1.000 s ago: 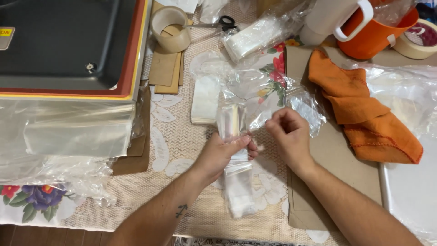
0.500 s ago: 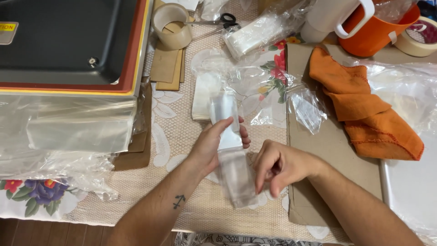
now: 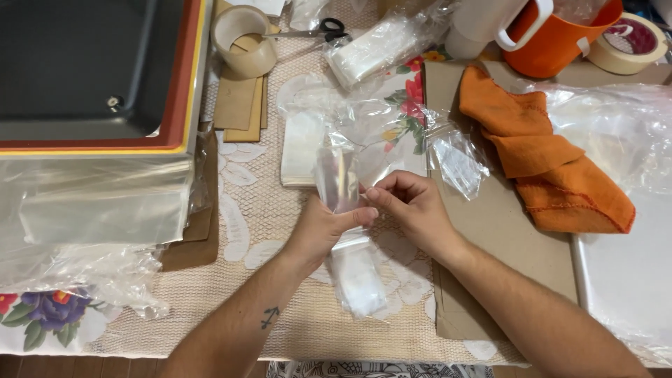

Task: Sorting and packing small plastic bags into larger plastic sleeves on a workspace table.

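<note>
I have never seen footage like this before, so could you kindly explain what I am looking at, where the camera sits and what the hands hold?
The camera is worn on a person's head and looks down at their two bare hands over a table with a lace cloth. The left hand grips a clear plastic bag, and the right hand pinches its edge. Nearby lie an orange cloth, a tape roll, scissors, an orange jug and a dark machine at the upper left, with loose plastic film below it.
</note>
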